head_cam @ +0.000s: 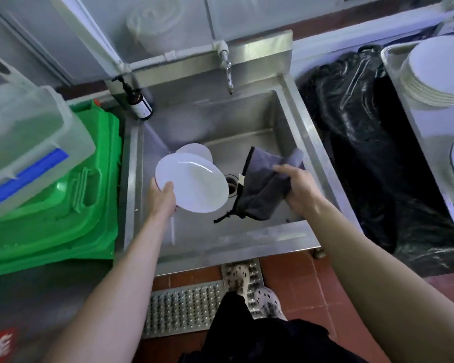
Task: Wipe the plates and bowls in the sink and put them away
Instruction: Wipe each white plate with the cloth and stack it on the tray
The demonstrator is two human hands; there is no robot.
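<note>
Two hands work over the sink [294,132], and we see risk at each. Largest first: the steel basin is hard, and a second plate [197,151] leans in it just behind the one we hold. If the held plate [194,184] slips, we judge it strikes that one or the drain [231,186]. Our left hand [161,200] grips it only at the lower rim, thumb curled over the edge, so a wet rim could slide out. Our right hand [296,189] has its fingers closed round the cloth [262,184], apart from the plate; its loose tail hangs low and could snag. On the right, a stack [435,74] waits for clean plates.
</note>
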